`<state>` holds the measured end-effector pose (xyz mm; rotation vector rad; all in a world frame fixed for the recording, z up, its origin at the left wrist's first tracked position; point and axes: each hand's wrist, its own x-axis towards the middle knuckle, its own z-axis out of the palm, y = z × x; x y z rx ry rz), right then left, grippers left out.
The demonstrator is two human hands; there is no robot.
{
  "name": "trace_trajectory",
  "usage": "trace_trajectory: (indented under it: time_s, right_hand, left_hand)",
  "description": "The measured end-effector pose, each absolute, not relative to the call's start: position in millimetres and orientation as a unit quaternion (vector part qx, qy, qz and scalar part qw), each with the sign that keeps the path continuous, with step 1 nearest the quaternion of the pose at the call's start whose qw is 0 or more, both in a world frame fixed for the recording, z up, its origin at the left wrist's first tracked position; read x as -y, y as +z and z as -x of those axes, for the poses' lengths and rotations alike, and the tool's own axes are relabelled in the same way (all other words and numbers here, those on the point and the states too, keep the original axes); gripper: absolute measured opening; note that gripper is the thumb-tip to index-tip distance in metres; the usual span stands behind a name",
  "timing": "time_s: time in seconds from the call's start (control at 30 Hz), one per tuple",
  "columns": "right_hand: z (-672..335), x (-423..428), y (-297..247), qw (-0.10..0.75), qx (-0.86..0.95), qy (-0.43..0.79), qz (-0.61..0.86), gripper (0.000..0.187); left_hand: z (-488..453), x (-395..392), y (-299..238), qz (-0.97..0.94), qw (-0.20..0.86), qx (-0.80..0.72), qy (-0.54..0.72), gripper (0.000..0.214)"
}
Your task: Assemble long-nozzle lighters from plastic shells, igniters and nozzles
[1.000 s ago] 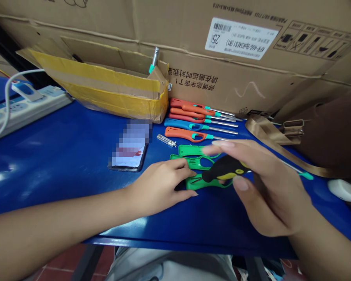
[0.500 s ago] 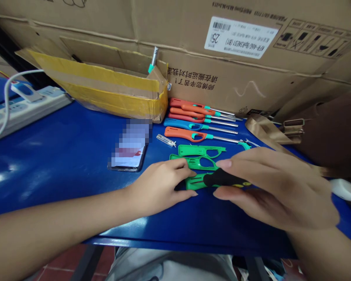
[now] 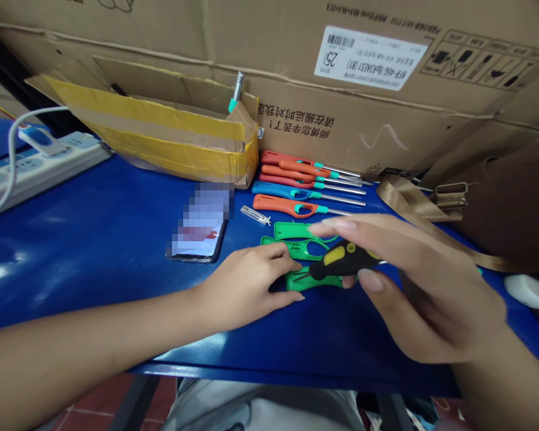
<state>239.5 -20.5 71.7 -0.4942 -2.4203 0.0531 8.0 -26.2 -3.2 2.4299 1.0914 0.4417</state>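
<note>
My left hand [image 3: 249,284] is closed at the fingertips around the near end of a green lighter casing [image 3: 299,280], holding it against the blue table. My right hand [image 3: 424,287] has a black and yellow screwdriver [image 3: 339,261] in a loose grip, fingers curled about its handle. The handle's rounded end lies over the casing; a short bit of metal shaft shows under the fingers, its tip hidden. Just beyond lie a hollow green half shell [image 3: 278,245] and another green shell [image 3: 290,230], the latter partly behind my right fingers.
Several assembled lighters [image 3: 287,205] in orange, red and blue lie in a row farther back. Left of them are a clear fluid tube [image 3: 255,215], a phone [image 3: 202,224] and a yellow-taped carton [image 3: 161,149]. A power strip [image 3: 49,161] is far left; brown tape [image 3: 404,197] lies right.
My right hand has shifted its grip on the screwdriver, turning the handle so its yellow part shows. The small teal piece by the lighters is now hidden. My left hand stays put.
</note>
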Motion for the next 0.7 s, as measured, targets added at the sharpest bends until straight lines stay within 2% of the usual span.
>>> trace_trajectory:
  time_s: [0.13, 0.23, 0.33, 0.4, 0.5, 0.6, 0.7]
  right_hand:
    - [-239.4, 23.2, 74.0, 0.323, 0.921, 0.018, 0.217, 0.024]
    - [-239.8, 25.7, 73.1, 0.318, 0.918, -0.033, 0.234, 0.031]
    - [-241.3, 25.0, 72.1, 0.301, 0.925, -0.003, 0.234, 0.044]
    - [-241.7, 23.4, 72.1, 0.294, 0.925, 0.014, 0.241, 0.042]
    - [-240.9, 22.4, 72.6, 0.306, 0.918, -0.028, 0.252, 0.03]
    - [-241.4, 23.9, 74.6, 0.301, 0.919, -0.037, 0.253, 0.032]
    - [-242.7, 25.4, 78.5, 0.291, 0.925, 0.026, 0.243, 0.034]
  left_hand:
    - [-8.1, 26.0, -5.4, -0.878, 0.223, -0.391, 0.163, 0.032]
    - [-8.4, 26.0, -5.8, -0.877, 0.226, -0.39, 0.165, 0.031]
    - [-8.7, 26.1, -4.7, -0.878, 0.22, -0.391, 0.167, 0.028]
    - [-9.0, 26.1, -4.0, -0.878, 0.217, -0.392, 0.17, 0.027]
    - [-9.6, 26.1, -3.9, -0.875, 0.22, -0.393, 0.175, 0.024]
    - [-10.2, 26.3, -3.8, -0.873, 0.223, -0.396, 0.177, 0.025]
    - [-10.3, 26.4, -3.1, -0.87, 0.225, -0.402, 0.173, 0.027]
